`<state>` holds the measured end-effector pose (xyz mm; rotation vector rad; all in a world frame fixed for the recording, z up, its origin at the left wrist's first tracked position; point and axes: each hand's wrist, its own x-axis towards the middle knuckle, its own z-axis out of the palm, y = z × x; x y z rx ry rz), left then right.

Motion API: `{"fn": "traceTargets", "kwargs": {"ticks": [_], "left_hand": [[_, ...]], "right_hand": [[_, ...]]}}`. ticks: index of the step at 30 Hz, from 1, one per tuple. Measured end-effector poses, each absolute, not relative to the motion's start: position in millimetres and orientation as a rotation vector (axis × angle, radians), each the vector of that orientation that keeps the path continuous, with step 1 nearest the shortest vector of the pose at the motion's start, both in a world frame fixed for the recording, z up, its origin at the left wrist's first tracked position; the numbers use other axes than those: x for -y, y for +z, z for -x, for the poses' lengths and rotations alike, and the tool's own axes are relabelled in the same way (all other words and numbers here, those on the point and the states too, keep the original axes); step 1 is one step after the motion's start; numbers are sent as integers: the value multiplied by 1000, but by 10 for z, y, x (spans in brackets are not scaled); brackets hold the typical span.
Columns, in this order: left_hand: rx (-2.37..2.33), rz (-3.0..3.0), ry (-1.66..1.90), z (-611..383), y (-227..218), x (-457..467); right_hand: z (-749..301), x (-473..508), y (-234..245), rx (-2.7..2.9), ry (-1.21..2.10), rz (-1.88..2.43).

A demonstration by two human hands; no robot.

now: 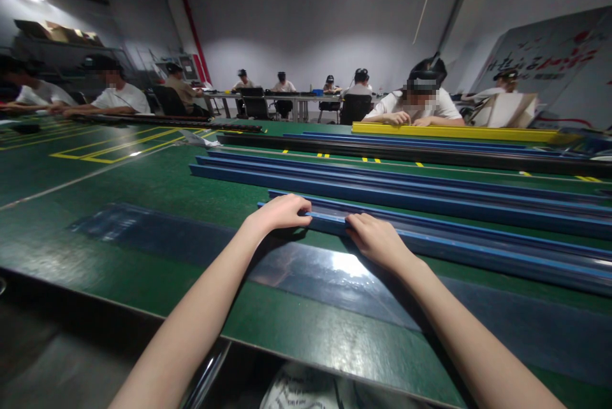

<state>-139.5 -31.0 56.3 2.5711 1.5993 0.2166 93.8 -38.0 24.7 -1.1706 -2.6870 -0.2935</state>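
A long blue channel-shaped profile (444, 242) lies across the green table, running off to the right. My left hand (287, 210) is closed over its near wall, close to the left end. A short way to the right, my right hand (370, 234) grips the same wall, with fingers curled over the top edge. Between the two hands a bit of the blue wall shows. Under my forearms lies a flat, glossy, see-through strip (296, 269). My thumbs are mostly hidden.
Further blue profiles (335, 181) lie parallel behind, then a long black profile (296, 146). Across the table a person in a white shirt (449, 108) handles a yellow profile (449, 131). The green table's (268, 326) near edge runs below my arms. Several people sit farther back.
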Motion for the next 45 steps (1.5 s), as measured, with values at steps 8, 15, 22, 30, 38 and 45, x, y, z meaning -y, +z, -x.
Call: {"fn": "traceTargets", "kwargs": {"ticks": [8, 15, 22, 30, 38, 45], "left_hand": [[-1603, -2593, 200, 1369, 560, 318], [-1584, -2646, 202, 1328, 528, 311], [-1528, -2661, 208, 1267, 488, 289], [-1402, -2772, 183, 954, 491, 271], [-1343, -2960, 160, 434, 450, 268], [-1347, -2991, 253, 169, 440, 305]], "right_hand": [[-933, 380, 248, 2697, -276, 1199], [-959, 369, 302, 2714, -175, 1245], [-1123, 345, 368, 2711, -42, 1358], [-1601, 373, 397, 2720, -49, 1485], [-1858, 422, 361, 2658, -225, 1607], [-1804, 459, 369, 2633, -293, 1607]]}}
